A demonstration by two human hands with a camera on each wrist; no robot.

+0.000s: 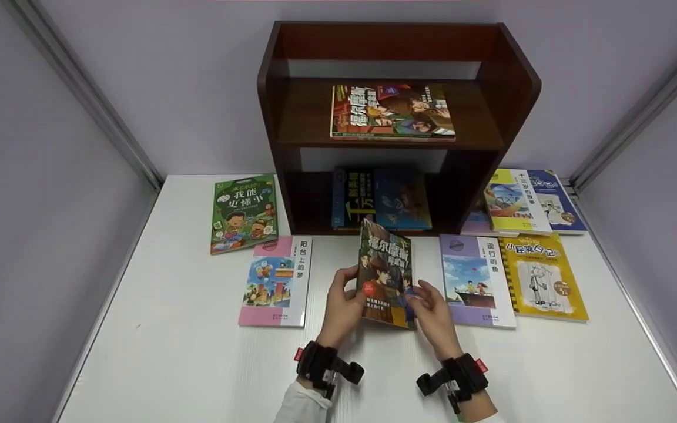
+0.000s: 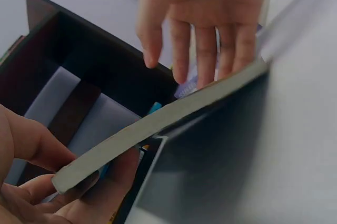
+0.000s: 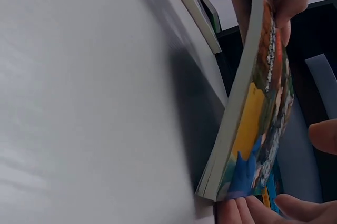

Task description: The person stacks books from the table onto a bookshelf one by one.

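The left hand [image 1: 343, 308] grips the left edge of a dark-covered paperback book [image 1: 386, 275], thumb curled over the front cover and fingers behind it. The right hand [image 1: 432, 308] is at the book's lower right edge; the right wrist view shows its fingertips [image 3: 247, 208] touching the bottom corner of the book [image 3: 253, 113], with the thumb apart from the cover, so the fingers are relaxed rather than clamped. The book is raised off the white table [image 1: 185, 352] between the two hands, tilted with its top edge pointing away from the person; the left wrist view shows its page block [image 2: 158, 124] lifted clear of the surface with a shadow beneath it. Directly beyond the hands stands a dark wooden shelf unit [image 1: 515, 88]. Its upper shelf carries a flat-lying comic-style book [image 1: 392, 111]; its lower compartment holds two dark and blue books [image 1: 382, 200]. Just left of the left hand lies a pink-edged book [image 1: 277, 282], and further left and beyond it a green book [image 1: 244, 211]. Just right of the right hand lies a lilac book [image 1: 476, 281], with a yellow book [image 1: 544, 276] beside it on the far side. Beyond those two, beside the shelf unit, lie a yellow-and-white book [image 1: 515, 200] and a blue one [image 1: 556, 198]. Both wrists carry black strapped camera mounts [image 1: 324, 364].
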